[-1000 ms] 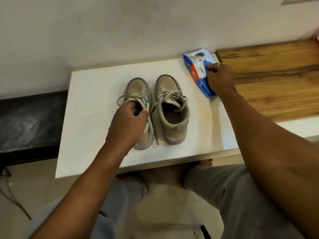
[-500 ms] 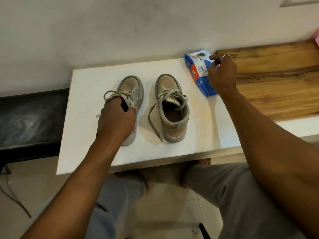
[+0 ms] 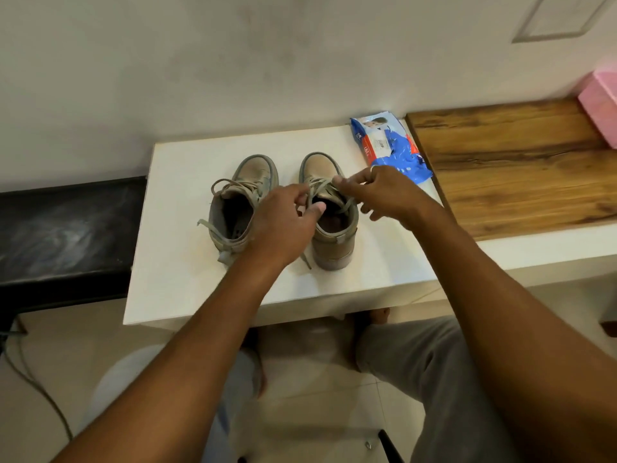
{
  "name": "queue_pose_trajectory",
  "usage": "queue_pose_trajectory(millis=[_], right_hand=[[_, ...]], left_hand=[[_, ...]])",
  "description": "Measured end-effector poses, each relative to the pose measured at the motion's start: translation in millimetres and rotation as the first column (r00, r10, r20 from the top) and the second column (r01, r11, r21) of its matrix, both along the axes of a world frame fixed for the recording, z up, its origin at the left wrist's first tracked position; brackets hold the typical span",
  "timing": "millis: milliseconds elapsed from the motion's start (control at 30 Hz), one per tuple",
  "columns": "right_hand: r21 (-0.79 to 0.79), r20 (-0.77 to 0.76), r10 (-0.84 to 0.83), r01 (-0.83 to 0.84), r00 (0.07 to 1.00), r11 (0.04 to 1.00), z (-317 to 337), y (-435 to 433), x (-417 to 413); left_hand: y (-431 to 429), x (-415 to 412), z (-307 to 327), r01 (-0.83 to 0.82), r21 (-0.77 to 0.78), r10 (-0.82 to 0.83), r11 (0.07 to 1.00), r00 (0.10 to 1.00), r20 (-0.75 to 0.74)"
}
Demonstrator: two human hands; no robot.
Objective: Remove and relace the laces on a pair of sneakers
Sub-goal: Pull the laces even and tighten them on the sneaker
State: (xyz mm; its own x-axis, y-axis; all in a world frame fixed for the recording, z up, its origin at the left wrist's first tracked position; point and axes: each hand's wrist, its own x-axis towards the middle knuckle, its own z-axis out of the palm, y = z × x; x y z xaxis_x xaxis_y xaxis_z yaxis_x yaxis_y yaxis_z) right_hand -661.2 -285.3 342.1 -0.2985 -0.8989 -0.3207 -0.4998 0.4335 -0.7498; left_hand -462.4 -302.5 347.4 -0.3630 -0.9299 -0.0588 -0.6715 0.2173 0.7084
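Two beige high-top sneakers stand side by side on a white table point(image 3: 187, 282), toes pointing away from me. The left sneaker point(image 3: 238, 208) stands free, its grey lace hanging loose over the side. My left hand point(image 3: 283, 222) is over the collar of the right sneaker point(image 3: 334, 238), thumb and fingers curled at its grey lace point(image 3: 317, 187). My right hand point(image 3: 380, 192) pinches the same lace near the top eyelets from the right side. Both hands hide most of that shoe's tongue.
A blue and white wipes packet point(image 3: 389, 145) lies at the table's back right corner. A wooden shelf point(image 3: 521, 162) adjoins on the right, with a pink box point(image 3: 601, 105) at its far end. A black bench point(image 3: 63, 228) sits to the left. My knees are below the table.
My left hand has let go of the left sneaker and moved right onto the other shoe. My right hand has left the wipes packet and come to the same shoe's lace.
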Motion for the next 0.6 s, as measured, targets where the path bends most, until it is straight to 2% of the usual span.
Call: queue_pose_trajectory(millis=[100,233,333,467,533,600], right_hand=[[0.007,0.012,-0.008,0.008,1.0,1.0,-3,5,9],[0.078,0.088,0.038,-0.045,0.995,0.996,6,0,-2],[0.105,0.172,0.064,-0.083,0.983,0.991,14,-3,-15],[0.104,0.311,-0.056,0.024,0.949,0.994,17,-7,-22],[0.127,0.284,-0.065,0.03,0.957,0.991,11,-10,-24],[0.147,0.148,-0.036,0.014,0.988,0.989,4,-13,-29]], left_hand=[[-3,-10,-17,-0.04,-0.112,0.04,0.993,0.999,-0.006],[-3,-20,-23,0.026,-0.325,-0.017,0.945,0.999,0.03],[-9,-30,-20,0.105,-0.34,-0.05,0.935,0.985,0.165],[-16,-44,-18,0.189,-0.349,-0.061,0.918,0.936,0.347],[-18,-51,-18,0.217,-0.347,-0.061,0.913,0.91,0.41],[-19,-56,-18,0.21,-0.353,-0.047,0.912,0.907,0.418]])
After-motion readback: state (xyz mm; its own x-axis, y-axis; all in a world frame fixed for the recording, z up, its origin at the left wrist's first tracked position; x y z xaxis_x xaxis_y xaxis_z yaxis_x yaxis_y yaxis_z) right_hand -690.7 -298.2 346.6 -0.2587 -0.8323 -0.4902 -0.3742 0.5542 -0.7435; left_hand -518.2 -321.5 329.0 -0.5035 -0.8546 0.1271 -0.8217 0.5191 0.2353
